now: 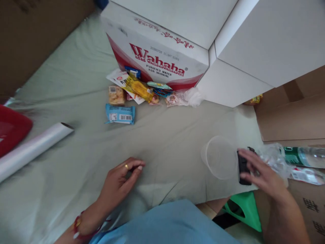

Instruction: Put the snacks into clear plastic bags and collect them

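Observation:
My left hand (123, 179), with a gold ring, rests on the pale green cloth (162, 145). Its fingers are curled in and the thumb tip is close to the index finger; nothing shows between them. My right hand (262, 173) is over a flat black object (244, 168) like a phone, thumb and fingers apart across it. Whether they press on it I cannot tell. Just left of that lies a clear plastic tub (220, 158), tilted. A blue snack packet (120, 114) lies farther off, below a wrapped bread (116, 95) and a yellow packet (139, 88).
A Wahaha water carton (157, 57) stands behind the snacks, beside white boxes (269, 40). At left lie a white roll (33, 149) and a red object (14, 128). A crumpled clear bag (274, 157) and bottle (302, 156) are at right, a green stool (250, 210) below.

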`<act>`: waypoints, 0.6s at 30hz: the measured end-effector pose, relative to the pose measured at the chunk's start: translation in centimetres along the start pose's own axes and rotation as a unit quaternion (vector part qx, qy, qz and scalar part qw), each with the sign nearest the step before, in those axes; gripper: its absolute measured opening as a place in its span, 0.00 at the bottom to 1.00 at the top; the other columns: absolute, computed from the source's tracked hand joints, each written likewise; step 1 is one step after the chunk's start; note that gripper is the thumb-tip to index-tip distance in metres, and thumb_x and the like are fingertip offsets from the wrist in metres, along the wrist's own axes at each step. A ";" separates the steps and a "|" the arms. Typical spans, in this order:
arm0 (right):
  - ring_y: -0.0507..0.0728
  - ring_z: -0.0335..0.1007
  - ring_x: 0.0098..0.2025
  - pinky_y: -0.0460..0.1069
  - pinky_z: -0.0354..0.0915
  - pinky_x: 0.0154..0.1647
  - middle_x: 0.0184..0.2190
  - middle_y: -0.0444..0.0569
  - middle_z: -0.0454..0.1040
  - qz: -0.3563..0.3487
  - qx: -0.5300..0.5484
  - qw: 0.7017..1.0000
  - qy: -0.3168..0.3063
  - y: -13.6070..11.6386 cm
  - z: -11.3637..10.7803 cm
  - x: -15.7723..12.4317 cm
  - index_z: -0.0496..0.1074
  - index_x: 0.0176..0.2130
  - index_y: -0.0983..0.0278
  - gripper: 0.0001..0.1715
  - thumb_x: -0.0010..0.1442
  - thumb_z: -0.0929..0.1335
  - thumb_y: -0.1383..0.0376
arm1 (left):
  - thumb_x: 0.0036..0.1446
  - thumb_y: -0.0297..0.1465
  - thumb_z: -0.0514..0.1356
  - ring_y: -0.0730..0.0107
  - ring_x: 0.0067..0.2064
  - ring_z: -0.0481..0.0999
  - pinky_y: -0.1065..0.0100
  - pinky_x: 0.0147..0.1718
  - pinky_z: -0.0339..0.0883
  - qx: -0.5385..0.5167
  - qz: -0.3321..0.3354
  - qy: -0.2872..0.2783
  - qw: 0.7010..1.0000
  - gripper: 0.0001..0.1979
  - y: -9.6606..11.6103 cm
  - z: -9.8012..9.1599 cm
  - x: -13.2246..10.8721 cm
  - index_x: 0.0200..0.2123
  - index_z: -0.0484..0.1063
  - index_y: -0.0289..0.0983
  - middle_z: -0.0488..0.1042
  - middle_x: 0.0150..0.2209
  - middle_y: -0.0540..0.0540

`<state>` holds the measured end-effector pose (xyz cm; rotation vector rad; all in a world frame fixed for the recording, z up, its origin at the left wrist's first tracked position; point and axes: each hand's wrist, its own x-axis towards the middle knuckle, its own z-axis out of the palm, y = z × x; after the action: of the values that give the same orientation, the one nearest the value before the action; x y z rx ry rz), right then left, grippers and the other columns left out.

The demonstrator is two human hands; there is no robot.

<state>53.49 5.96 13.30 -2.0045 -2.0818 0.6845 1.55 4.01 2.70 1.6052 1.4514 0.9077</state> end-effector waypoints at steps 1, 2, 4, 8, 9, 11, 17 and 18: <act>0.73 0.73 0.63 0.65 0.79 0.47 0.68 0.48 0.70 -0.006 0.000 1.000 -0.027 -0.3 1.3 -2.5 0.73 0.62 0.36 0.39 0.52 0.77 0.50 | 0.67 0.39 0.59 0.69 0.35 0.81 0.70 0.37 0.74 -0.012 -0.016 0.005 1.000 0.11 0.2 0.0 0.8 0.41 0.80 0.41 0.83 0.36 0.49; 0.72 0.71 0.66 0.65 0.79 0.50 0.70 0.46 0.67 -0.009 -0.006 0.999 -0.037 -0.5 2.9 -4.3 0.71 0.64 0.35 0.39 0.54 0.76 0.51 | 0.67 0.39 0.59 0.69 0.35 0.80 0.69 0.38 0.74 -0.024 -0.031 0.013 0.999 0.12 0.3 0.1 1.8 0.41 0.80 0.40 0.82 0.36 0.49; 0.70 0.74 0.63 0.67 0.78 0.54 0.67 0.45 0.71 -0.012 -0.022 1.000 -0.007 -0.5 6.1 -6.0 0.75 0.59 0.34 0.28 0.59 0.72 0.52 | 0.65 0.39 0.58 0.69 0.34 0.78 0.68 0.38 0.73 -0.052 -0.043 0.026 0.997 0.13 0.0 0.7 3.7 0.39 0.79 0.39 0.81 0.35 0.48; 0.69 0.81 0.53 0.68 0.78 0.53 0.50 0.50 0.82 -0.028 -0.069 0.996 0.054 -1.0 9.8 -3.1 0.82 0.47 0.41 0.19 0.66 0.63 0.53 | 0.63 0.38 0.56 0.71 0.31 0.75 0.70 0.34 0.69 -0.090 -0.045 0.044 0.994 0.14 -1.7 2.2 6.5 0.39 0.78 0.37 0.79 0.33 0.48; 0.69 0.81 0.53 0.68 0.77 0.54 0.49 0.52 0.82 -0.032 -0.084 0.993 0.073 -1.3 9.8 -1.5 0.82 0.47 0.43 0.20 0.67 0.62 0.54 | 0.62 0.37 0.56 0.71 0.31 0.74 0.70 0.33 0.68 -0.089 -0.041 0.047 0.994 0.14 -2.2 2.5 6.7 0.39 0.78 0.37 0.78 0.32 0.49; 0.70 0.80 0.53 0.67 0.76 0.56 0.48 0.55 0.82 -0.035 -0.113 0.987 0.111 -2.2 9.1 2.5 0.81 0.48 0.48 0.20 0.68 0.61 0.54 | 0.62 0.37 0.56 0.71 0.32 0.74 0.70 0.34 0.67 -0.083 -0.026 0.045 0.995 0.14 -2.9 2.7 6.8 0.40 0.78 0.37 0.78 0.32 0.49; 0.70 0.76 0.58 0.65 0.72 0.59 0.56 0.62 0.77 0.008 -0.175 0.976 0.128 -5.2 6.2 14.0 0.77 0.58 0.61 0.26 0.64 0.65 0.58 | 0.63 0.35 0.55 0.71 0.32 0.74 0.69 0.34 0.67 -0.086 0.002 0.045 0.995 0.13 -2.7 2.4 6.8 0.40 0.78 0.37 0.78 0.32 0.49; 0.72 0.75 0.60 0.65 0.72 0.59 0.61 0.63 0.74 0.022 -0.189 0.975 0.118 -6.0 6.0 14.8 0.74 0.62 0.62 0.31 0.61 0.68 0.58 | 0.63 0.34 0.55 0.71 0.33 0.75 0.69 0.35 0.68 -0.093 0.017 0.052 0.994 0.13 -2.2 2.1 6.8 0.39 0.79 0.37 0.77 0.32 0.48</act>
<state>44.34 19.24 7.88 -2.1960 -2.1510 0.0455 3.08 10.68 -0.11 1.4677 1.3687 1.1282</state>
